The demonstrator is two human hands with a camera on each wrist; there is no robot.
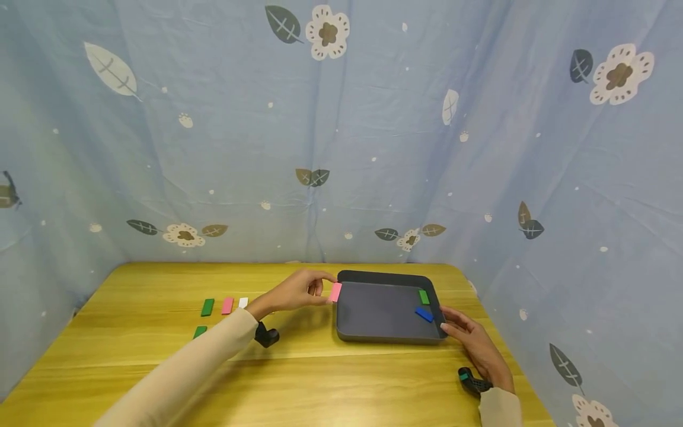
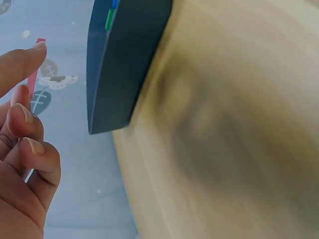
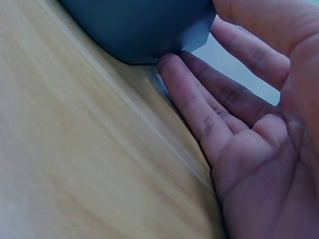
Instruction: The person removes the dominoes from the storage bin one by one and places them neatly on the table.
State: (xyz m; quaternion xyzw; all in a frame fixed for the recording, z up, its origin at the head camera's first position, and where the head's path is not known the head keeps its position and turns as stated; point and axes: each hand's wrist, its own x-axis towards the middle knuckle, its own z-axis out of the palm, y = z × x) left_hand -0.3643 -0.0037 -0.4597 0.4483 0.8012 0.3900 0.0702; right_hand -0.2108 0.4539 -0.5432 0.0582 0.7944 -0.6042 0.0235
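Between thumb and fingertips, my left hand pinches a pink block, held tilted just above the left rim of a dark grey tray. In the left wrist view the thin pink block shows on edge, raised above the table. My right hand grips the tray's right front corner, thumb at the rim and the other fingers against the outer wall. Inside the tray, toward its right side, lie a green block and a blue block.
On the wooden table, left of the tray, lie a green block, a pink block, a white block and another green block, partly hidden by the left sleeve. A patterned curtain hangs behind the table and along its sides.
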